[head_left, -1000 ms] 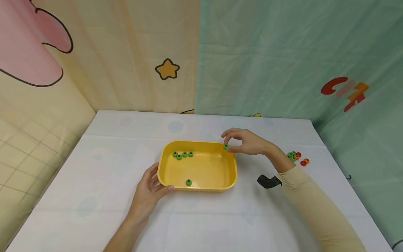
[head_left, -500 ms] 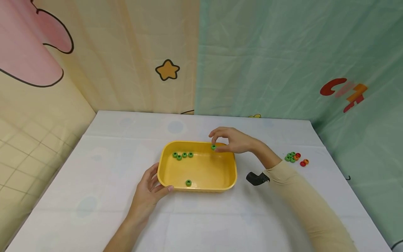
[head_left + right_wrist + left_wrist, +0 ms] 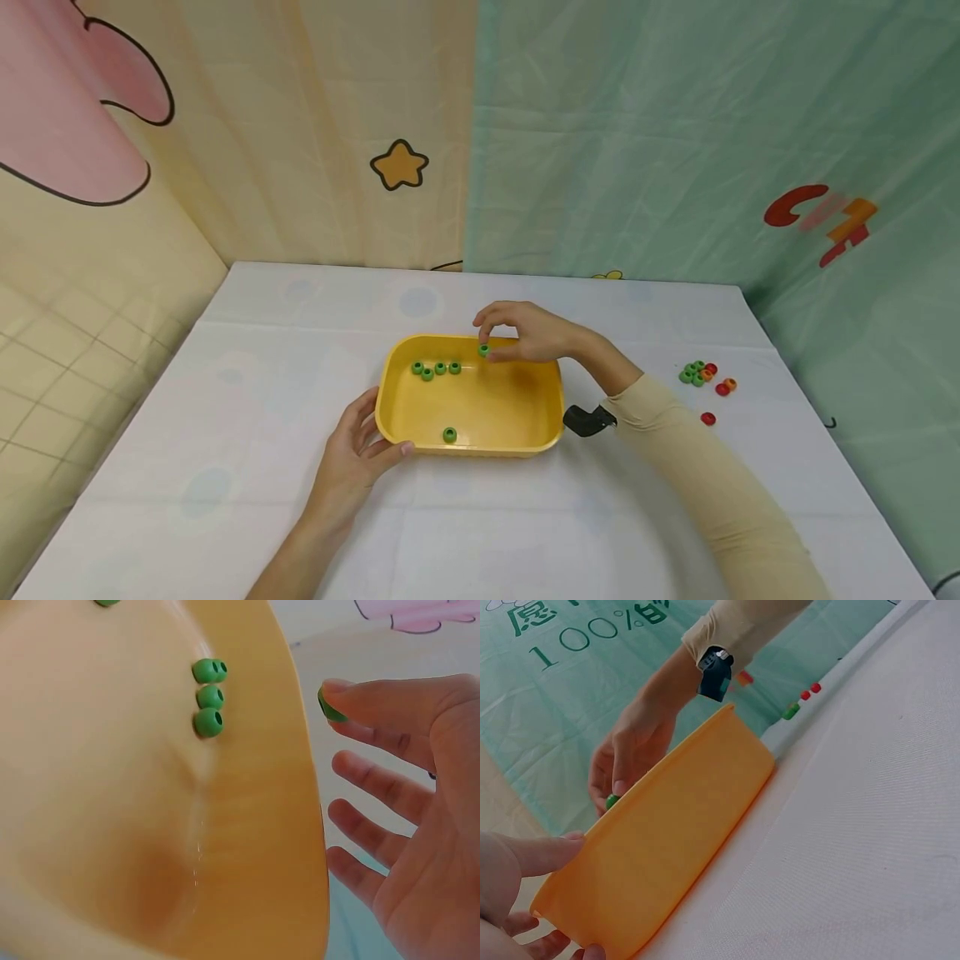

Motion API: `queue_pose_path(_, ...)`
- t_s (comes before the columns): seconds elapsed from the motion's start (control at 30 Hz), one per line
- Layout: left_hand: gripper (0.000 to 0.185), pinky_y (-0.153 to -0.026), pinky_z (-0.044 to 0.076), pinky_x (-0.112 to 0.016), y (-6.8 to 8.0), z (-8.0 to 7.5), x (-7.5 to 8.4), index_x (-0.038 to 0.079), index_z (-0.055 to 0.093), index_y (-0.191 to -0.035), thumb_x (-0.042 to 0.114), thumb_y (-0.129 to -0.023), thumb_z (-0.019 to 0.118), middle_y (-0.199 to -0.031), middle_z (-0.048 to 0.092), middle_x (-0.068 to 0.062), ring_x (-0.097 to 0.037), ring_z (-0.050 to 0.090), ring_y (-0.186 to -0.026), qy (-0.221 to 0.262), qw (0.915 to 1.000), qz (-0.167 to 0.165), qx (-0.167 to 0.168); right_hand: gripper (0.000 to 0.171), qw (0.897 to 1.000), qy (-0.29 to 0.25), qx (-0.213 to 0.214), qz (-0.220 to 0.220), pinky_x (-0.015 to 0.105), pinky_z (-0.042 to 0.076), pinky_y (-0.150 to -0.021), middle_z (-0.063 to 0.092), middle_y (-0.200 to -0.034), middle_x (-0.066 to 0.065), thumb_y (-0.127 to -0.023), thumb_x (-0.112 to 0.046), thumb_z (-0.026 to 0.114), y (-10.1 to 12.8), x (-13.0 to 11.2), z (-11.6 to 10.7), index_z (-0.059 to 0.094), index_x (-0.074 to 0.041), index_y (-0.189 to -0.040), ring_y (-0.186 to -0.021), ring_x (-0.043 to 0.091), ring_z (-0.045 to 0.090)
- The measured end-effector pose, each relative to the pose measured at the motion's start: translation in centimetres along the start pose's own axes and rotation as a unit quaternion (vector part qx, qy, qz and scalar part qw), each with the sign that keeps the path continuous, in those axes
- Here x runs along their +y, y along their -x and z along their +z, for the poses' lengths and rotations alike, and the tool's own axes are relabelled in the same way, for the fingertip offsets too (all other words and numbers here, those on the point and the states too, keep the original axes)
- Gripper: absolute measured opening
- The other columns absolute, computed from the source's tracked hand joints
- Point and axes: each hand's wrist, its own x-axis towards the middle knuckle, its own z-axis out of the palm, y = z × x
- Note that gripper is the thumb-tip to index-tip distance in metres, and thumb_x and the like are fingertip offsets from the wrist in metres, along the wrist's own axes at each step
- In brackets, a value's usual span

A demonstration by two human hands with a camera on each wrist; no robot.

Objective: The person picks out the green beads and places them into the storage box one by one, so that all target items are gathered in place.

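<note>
A yellow plastic tray [image 3: 502, 417] lies on the table with several green beads [image 3: 440, 368] in a row near its far left side. One more green bead [image 3: 449, 435] sits near the front wall. At the tray's front left corner my left hand [image 3: 356, 450] holds on, thumb on the rim and fingers along the outer wall. My right hand [image 3: 532, 331] pinches another green bead [image 3: 483, 350] between thumb and index finger, over the tray's far rim. The right wrist view has that pinched bead [image 3: 330, 709] just outside the wall, the other fingers spread apart.
Right of the tray, a loose cluster of green, orange and red beads [image 3: 697, 377] lies on the white-covered table [image 3: 525, 533]. A single red bead [image 3: 708, 418] is nearer the front. A black wrist device [image 3: 588, 421] sticks out from the right sleeve. Printed curtains hang behind the table.
My right hand has moved left along the tray's far rim with the green bead between its fingers. A single red bead has come into view beside the sleeve. My left hand stays put.
</note>
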Motion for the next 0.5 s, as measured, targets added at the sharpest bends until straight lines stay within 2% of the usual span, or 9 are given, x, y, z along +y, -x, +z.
queue_pose_path(0.1, 0.090, -0.100, 0.051, -0.020, 0.00, 0.02, -0.03, 0.011, 0.031, -0.159, 0.001, -0.086, 0.083, -0.161, 0.032, -0.007, -0.030, 0.041, -0.142, 0.001, 1.0000, 0.000, -0.001, 0.016, 1.000, 0.002, 0.001, -0.008, 0.050, 0.041, -0.114, 0.058, -0.140, 0.017, -0.095, -0.017, 0.077, -0.37, -0.17, 0.13, 0.073, -0.010, -0.110, -0.132, 0.031, 0.051)
queue_pose_path(0.27, 0.090, -0.100, 0.052, -0.021, 0.07, -0.01, -0.04, 0.011, 0.030, -0.160, -0.001, -0.087, 0.082, -0.163, 0.030, -0.008, -0.031, 0.041, -0.142, -0.005, 1.0000, -0.004, 0.002, 0.026, 1.000, -0.011, 0.002, -0.010, 0.058, 0.045, -0.109, 0.056, -0.143, 0.018, -0.097, -0.014, 0.074, -0.69, -0.11, 0.40, 0.069, -0.006, -0.121, -0.132, 0.031, 0.052)
queue_pose_path(0.5, 0.090, -0.101, 0.051, -0.021, 0.02, -0.04, -0.04, 0.012, 0.031, -0.160, 0.000, -0.087, 0.083, -0.162, 0.031, -0.006, -0.029, 0.041, -0.142, -0.008, 0.9999, -0.007, 0.005, 0.026, 1.000, -0.019, 0.006, 0.005, 0.059, 0.046, -0.108, 0.057, -0.142, 0.018, -0.096, -0.011, 0.075, -0.38, -0.12, 0.29, 0.070, -0.005, -0.121, -0.130, 0.033, 0.053)
